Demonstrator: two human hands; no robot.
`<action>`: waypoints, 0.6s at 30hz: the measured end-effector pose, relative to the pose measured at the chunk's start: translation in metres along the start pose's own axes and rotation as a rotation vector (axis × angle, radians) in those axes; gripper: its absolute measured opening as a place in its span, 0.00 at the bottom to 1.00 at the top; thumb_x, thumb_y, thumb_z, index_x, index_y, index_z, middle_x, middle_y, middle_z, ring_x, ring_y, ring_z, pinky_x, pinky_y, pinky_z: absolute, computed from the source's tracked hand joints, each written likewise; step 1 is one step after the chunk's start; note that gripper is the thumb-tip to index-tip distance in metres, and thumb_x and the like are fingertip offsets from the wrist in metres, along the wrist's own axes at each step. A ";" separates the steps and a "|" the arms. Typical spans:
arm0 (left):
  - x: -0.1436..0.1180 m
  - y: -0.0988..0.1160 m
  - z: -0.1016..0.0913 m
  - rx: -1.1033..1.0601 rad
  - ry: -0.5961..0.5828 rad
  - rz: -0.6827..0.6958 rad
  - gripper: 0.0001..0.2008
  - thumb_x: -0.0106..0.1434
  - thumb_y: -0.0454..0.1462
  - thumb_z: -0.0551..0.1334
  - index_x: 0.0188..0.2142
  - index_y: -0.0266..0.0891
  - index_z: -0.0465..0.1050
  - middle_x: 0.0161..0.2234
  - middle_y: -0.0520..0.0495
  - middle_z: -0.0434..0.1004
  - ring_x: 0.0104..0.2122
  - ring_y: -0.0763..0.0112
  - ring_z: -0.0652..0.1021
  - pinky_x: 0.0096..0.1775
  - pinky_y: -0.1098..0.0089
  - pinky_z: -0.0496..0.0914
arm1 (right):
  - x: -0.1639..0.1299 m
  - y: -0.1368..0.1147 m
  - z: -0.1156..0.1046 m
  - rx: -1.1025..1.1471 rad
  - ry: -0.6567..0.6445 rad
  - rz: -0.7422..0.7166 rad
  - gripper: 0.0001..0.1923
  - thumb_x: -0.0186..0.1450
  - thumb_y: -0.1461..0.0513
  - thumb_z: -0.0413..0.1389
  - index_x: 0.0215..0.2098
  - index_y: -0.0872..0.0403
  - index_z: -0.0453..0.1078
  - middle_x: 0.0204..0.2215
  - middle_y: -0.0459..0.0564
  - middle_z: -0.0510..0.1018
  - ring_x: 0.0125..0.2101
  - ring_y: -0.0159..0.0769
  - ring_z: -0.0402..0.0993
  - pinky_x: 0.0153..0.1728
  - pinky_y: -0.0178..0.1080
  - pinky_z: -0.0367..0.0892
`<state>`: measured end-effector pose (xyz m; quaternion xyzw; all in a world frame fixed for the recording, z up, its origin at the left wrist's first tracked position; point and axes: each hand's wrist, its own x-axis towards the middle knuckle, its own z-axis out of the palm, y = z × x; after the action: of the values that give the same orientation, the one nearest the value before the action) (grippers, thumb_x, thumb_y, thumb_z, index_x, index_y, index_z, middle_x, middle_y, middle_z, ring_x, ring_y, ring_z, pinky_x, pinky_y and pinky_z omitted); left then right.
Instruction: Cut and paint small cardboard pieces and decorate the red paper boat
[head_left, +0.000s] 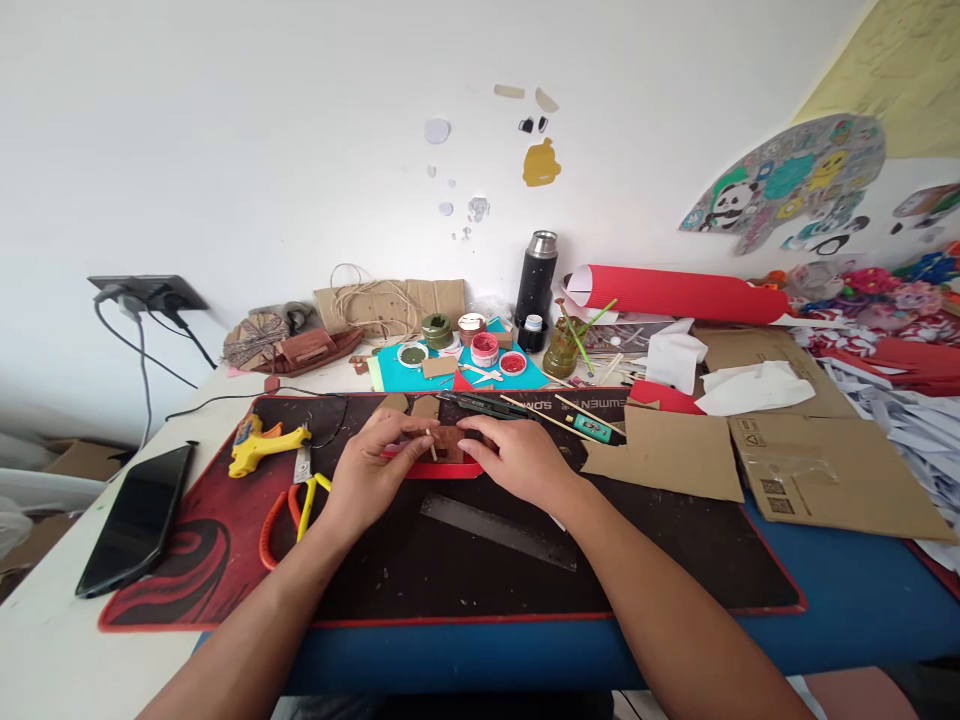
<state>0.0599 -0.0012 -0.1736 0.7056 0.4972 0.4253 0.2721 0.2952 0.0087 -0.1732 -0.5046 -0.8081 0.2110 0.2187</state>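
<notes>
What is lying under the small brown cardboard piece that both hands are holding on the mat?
Under the brown cardboard piece a red sheet shows, lying on the black desk mat. The left hand and right hand cover its ends, so its full extent is hidden.

matt brown cardboard piece (448,443), glossy red paper (435,465), thin wooden stick (432,445)

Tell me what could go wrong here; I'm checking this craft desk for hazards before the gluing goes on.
1. The yellow glue gun lies on the mat beside the left hand, its cord trailing; if hot, a brush could burn.
2. The utility knife sits just behind the right hand; whether its blade is out cannot be told.
3. The small brown piece and thin stick are pinched by fingertips; a slip might shift them.
</notes>
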 end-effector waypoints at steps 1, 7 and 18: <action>0.000 0.000 0.000 0.001 0.000 0.002 0.10 0.68 0.45 0.66 0.42 0.47 0.85 0.42 0.46 0.86 0.43 0.60 0.80 0.47 0.62 0.75 | 0.000 0.000 0.000 0.000 -0.001 -0.001 0.17 0.77 0.54 0.58 0.61 0.46 0.79 0.44 0.49 0.90 0.41 0.44 0.87 0.42 0.40 0.72; 0.000 -0.001 0.000 0.030 -0.017 0.019 0.11 0.69 0.45 0.66 0.46 0.47 0.85 0.41 0.46 0.84 0.44 0.60 0.80 0.47 0.63 0.75 | -0.001 -0.001 -0.002 -0.008 -0.006 -0.006 0.17 0.77 0.54 0.58 0.61 0.46 0.79 0.43 0.49 0.90 0.40 0.45 0.87 0.39 0.40 0.71; -0.001 -0.004 -0.002 0.061 -0.048 0.023 0.08 0.68 0.45 0.67 0.42 0.48 0.84 0.41 0.48 0.82 0.44 0.60 0.79 0.49 0.63 0.75 | -0.001 -0.003 -0.002 -0.008 -0.012 0.000 0.16 0.77 0.55 0.58 0.60 0.45 0.79 0.44 0.49 0.90 0.41 0.44 0.87 0.40 0.39 0.71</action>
<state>0.0559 -0.0011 -0.1759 0.7291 0.4953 0.3959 0.2575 0.2951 0.0072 -0.1700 -0.5044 -0.8102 0.2106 0.2116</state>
